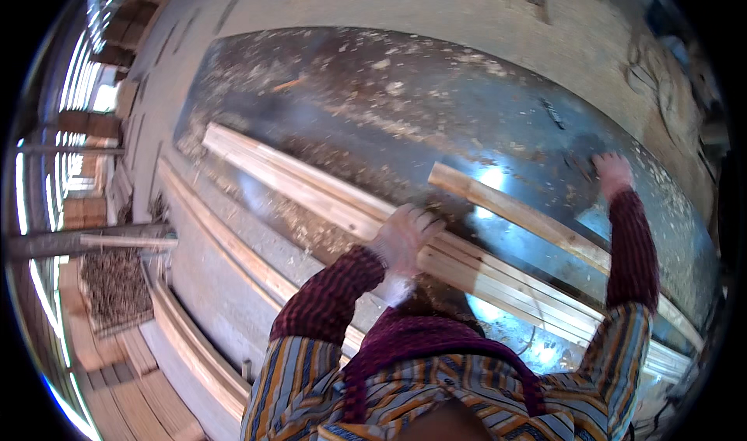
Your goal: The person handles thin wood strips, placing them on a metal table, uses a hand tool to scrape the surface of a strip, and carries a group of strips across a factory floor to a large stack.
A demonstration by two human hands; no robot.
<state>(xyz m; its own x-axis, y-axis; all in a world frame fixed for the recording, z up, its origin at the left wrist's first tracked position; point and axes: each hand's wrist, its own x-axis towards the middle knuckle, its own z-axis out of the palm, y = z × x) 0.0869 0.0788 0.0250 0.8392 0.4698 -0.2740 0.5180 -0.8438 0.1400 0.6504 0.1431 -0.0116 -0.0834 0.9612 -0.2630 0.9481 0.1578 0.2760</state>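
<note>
A stack of long pale wooden strips (299, 178) lies slantwise across the dark, shiny worktable (350, 91). My left hand (401, 238) is closed over the stack near its middle, fingers bent across the top; its thumb is hidden. Beyond the stack lies a single wooden board (517, 214), partly covered by my right forearm. Past this board, my right hand (613, 173) reaches low over the tabletop. Its fingers look apart, with nothing visible in them. Just left of its fingertips is a dark patch on the surface.
Wood shavings (389, 87) litter the table. A small dark tool-like object (552, 114) lies near its far edge. Long boards (233, 242) run along the near left side. Stacked timber (144, 402) and a crate of brown scraps (117, 281) stand left. A sack (661, 79) sits far right.
</note>
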